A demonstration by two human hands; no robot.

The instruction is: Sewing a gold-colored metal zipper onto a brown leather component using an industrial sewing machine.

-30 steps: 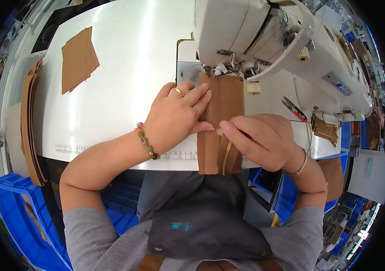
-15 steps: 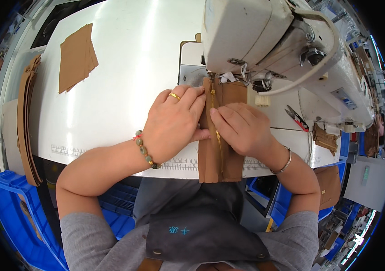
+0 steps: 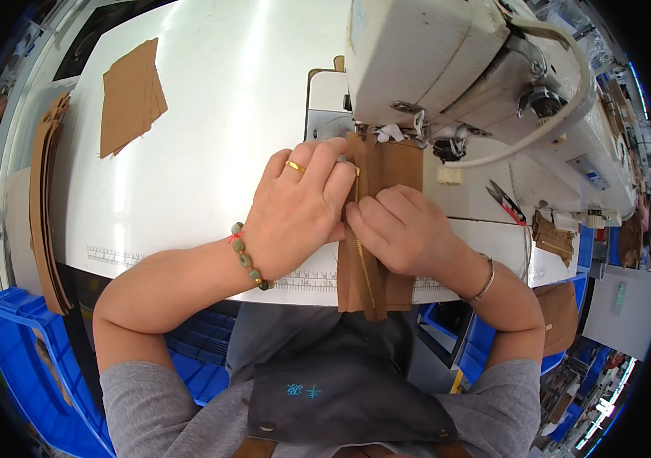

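Note:
A brown zipper (image 3: pixel 366 278) with gold teeth lies lengthwise over a brown fabric piece (image 3: pixel 405 169). Their far ends are at the needle area (image 3: pixel 361 131) of a white sewing machine (image 3: pixel 421 61). My left hand (image 3: pixel 295 202) is closed at the left edge of the zipper and fabric, its fingertips near the gold slider. From the right, my right hand (image 3: pixel 402 229) pinches the zipper about halfway along, knuckles bent. The fingertips of both hands nearly meet, and they hide part of the zipper tape. The zipper's near end hangs over the table's front edge.
Cut brown fabric pieces (image 3: pixel 130 99) lie at the far left of the white table (image 3: pixel 188 175). More brown strips (image 3: pixel 46 206) hang at its left edge. Red-and-black thread snips (image 3: pixel 506 202) and a small brown bundle (image 3: pixel 553 238) are on the right. A blue crate (image 3: pixel 35 366) stands lower left.
My right hand has drawn slightly left and nearer to my left fingertips. The zipper teeth have shifted left, and the zipper's near end now sticks out past the fabric's edge.

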